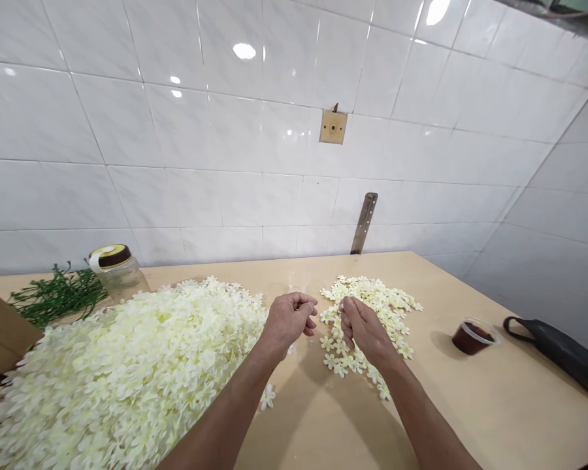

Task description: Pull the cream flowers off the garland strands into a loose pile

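Observation:
My left hand [290, 321] is raised over the table beside the large heap of white-and-pale-yellow artificial flowers [142, 372]. Its fingers are loosely bent and somewhat apart, and nothing shows in them. Opposite it, my right hand [365, 329] is closed in a pinch above a smaller spread of the same flower heads [372, 297]. A pale speck shows at its thumb and fingertip, too small to name. One loose flower [268, 396] lies near the heap's right edge, below my left wrist. A short gap separates the two hands.
Green plastic stems [61, 294] and a clear jar with a brown-and-yellow lid [120, 277] stand at the back left. To the right are a small cup of dark liquid [474, 336] and a black strapped item [561, 352]. A metal bracket [364, 223] rises against the tiled wall.

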`<action>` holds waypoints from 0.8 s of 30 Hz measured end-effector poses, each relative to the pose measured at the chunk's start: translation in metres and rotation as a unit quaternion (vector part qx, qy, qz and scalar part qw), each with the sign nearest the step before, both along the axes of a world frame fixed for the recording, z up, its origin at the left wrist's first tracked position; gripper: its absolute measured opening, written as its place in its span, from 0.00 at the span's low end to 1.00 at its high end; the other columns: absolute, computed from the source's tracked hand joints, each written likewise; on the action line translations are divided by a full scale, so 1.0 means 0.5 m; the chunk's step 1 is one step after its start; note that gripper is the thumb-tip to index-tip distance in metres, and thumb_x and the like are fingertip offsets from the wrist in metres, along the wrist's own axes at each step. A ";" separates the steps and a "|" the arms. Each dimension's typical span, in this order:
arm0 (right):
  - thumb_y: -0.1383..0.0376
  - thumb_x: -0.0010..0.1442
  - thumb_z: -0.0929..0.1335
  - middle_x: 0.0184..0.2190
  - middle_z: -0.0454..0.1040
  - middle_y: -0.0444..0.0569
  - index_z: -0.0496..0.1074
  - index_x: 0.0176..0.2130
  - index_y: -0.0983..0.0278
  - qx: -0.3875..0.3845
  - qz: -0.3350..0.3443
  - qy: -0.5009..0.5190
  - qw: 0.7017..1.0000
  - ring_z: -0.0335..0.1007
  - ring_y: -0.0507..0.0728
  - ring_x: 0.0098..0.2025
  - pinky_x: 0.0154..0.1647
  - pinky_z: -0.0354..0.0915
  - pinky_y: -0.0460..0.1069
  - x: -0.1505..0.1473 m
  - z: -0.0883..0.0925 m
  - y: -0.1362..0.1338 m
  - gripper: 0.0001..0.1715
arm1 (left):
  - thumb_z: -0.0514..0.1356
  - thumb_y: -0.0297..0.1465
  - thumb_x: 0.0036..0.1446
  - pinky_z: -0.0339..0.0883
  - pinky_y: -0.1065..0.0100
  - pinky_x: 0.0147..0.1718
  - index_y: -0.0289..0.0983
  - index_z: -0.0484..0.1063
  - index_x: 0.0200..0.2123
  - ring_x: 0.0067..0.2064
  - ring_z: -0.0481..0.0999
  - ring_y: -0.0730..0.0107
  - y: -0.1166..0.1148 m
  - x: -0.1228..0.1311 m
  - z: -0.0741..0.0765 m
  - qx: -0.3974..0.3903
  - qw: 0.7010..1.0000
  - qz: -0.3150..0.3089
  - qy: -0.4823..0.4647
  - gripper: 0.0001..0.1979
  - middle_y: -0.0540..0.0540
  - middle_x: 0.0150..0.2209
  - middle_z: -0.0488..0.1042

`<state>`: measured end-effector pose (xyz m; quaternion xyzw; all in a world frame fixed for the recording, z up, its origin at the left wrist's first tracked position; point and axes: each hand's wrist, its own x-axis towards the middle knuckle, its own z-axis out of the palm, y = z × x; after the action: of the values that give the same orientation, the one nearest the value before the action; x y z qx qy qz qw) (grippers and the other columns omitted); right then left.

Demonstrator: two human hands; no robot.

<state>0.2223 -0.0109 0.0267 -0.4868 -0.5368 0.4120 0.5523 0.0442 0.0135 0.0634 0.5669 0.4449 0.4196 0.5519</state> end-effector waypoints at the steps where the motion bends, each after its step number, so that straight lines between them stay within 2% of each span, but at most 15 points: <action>1: 0.43 0.62 0.62 0.17 0.51 0.34 0.61 0.29 0.61 -0.008 -0.017 0.010 1.000 0.48 0.47 0.14 0.10 0.55 0.43 0.000 -0.002 0.001 0.25 | 0.59 0.27 0.53 0.71 0.72 0.21 0.32 0.75 0.34 0.24 0.73 0.75 0.001 -0.003 0.003 0.000 1.000 0.003 -0.001 0.06 0.43 0.32 0.76; 4: 0.42 0.62 0.61 0.14 0.49 0.34 0.60 0.29 0.60 -0.016 -0.080 0.024 0.996 0.46 0.47 0.12 0.08 0.51 0.42 0.002 -0.013 0.008 0.26 | 0.59 0.27 0.53 0.70 0.73 0.21 0.32 0.75 0.33 0.24 0.73 0.75 0.008 -0.014 0.010 0.009 1.000 0.015 -0.004 0.06 0.43 0.32 0.76; 6: 0.42 0.61 0.62 0.14 0.51 0.34 0.61 0.28 0.60 -0.009 -0.100 0.041 0.994 0.49 0.47 0.13 0.09 0.53 0.42 0.005 -0.018 0.014 0.26 | 0.59 0.27 0.53 0.70 0.73 0.22 0.32 0.75 0.34 0.24 0.73 0.75 0.014 -0.020 0.010 0.017 1.000 0.024 -0.001 0.06 0.43 0.32 0.76; 8: 0.44 0.60 0.65 0.17 0.58 0.37 0.64 0.30 0.61 -0.011 -0.080 0.066 0.995 0.58 0.49 0.17 0.12 0.60 0.44 0.008 -0.021 0.017 0.24 | 0.59 0.28 0.54 0.70 0.73 0.23 0.32 0.76 0.35 0.25 0.74 0.74 0.015 -0.024 0.002 0.030 0.998 0.035 0.033 0.07 0.43 0.32 0.76; 10: 0.47 0.56 0.70 0.23 0.66 0.41 0.68 0.35 0.62 -0.028 -0.038 0.083 0.995 0.66 0.51 0.23 0.18 0.66 0.46 0.009 -0.021 0.019 0.22 | 0.57 0.28 0.56 0.71 0.70 0.27 0.34 0.76 0.35 0.26 0.76 0.71 0.006 -0.030 -0.014 0.076 0.990 0.039 0.114 0.08 0.44 0.31 0.77; 12: 0.50 0.53 0.73 0.29 0.71 0.45 0.69 0.42 0.63 -0.048 -0.009 0.083 0.995 0.68 0.52 0.26 0.20 0.68 0.47 0.010 -0.019 0.019 0.24 | 0.56 0.29 0.58 0.72 0.65 0.36 0.36 0.77 0.35 0.34 0.78 0.65 -0.015 -0.041 -0.037 0.176 0.958 0.015 0.227 0.10 0.43 0.32 0.78; 13: 0.51 0.52 0.74 0.31 0.72 0.46 0.69 0.43 0.63 -0.053 -0.006 0.080 0.995 0.67 0.51 0.25 0.20 0.67 0.46 0.011 -0.018 0.019 0.26 | 0.56 0.30 0.59 0.71 0.62 0.42 0.37 0.77 0.38 0.39 0.78 0.61 -0.029 -0.049 -0.051 0.227 0.935 0.006 0.274 0.10 0.42 0.37 0.79; 15: 0.51 0.52 0.74 0.32 0.73 0.46 0.70 0.42 0.63 -0.051 -0.009 0.076 0.996 0.62 0.48 0.22 0.18 0.64 0.45 0.014 -0.015 0.018 0.25 | 0.54 0.32 0.62 0.68 0.57 0.49 0.37 0.75 0.47 0.48 0.76 0.57 -0.058 -0.070 -0.082 0.299 0.885 -0.055 0.352 0.13 0.39 0.46 0.77; 17: 0.49 0.53 0.73 0.29 0.70 0.45 0.71 0.38 0.64 -0.044 -0.017 0.086 0.995 0.58 0.47 0.20 0.15 0.60 0.43 0.019 -0.013 0.019 0.23 | 0.52 0.34 0.64 0.62 0.56 0.57 0.36 0.70 0.53 0.58 0.69 0.56 -0.082 -0.095 -0.112 0.349 0.838 -0.096 0.407 0.17 0.39 0.53 0.74; 19: 0.48 0.54 0.72 0.26 0.66 0.43 0.70 0.34 0.64 -0.039 -0.023 0.109 0.993 0.55 0.46 0.20 0.14 0.57 0.43 0.023 -0.012 0.019 0.22 | 0.51 0.37 0.66 0.56 0.51 0.61 0.32 0.66 0.58 0.63 0.62 0.52 -0.096 -0.119 -0.139 0.377 0.798 -0.090 0.462 0.22 0.36 0.59 0.69; 24: 0.43 0.55 0.70 0.20 0.58 0.38 0.65 0.29 0.62 -0.033 -0.032 0.156 0.987 0.50 0.46 0.17 0.11 0.53 0.43 0.024 -0.009 0.019 0.25 | 0.47 0.37 0.67 0.54 0.48 0.62 0.29 0.65 0.58 0.64 0.60 0.51 -0.092 -0.162 -0.177 0.419 0.731 -0.052 0.536 0.23 0.34 0.60 0.67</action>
<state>0.2343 -0.0015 0.0225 -0.4516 -0.4146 0.4827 0.6254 -0.0367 -0.0325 -0.0250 0.8940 0.4152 0.1607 -0.0506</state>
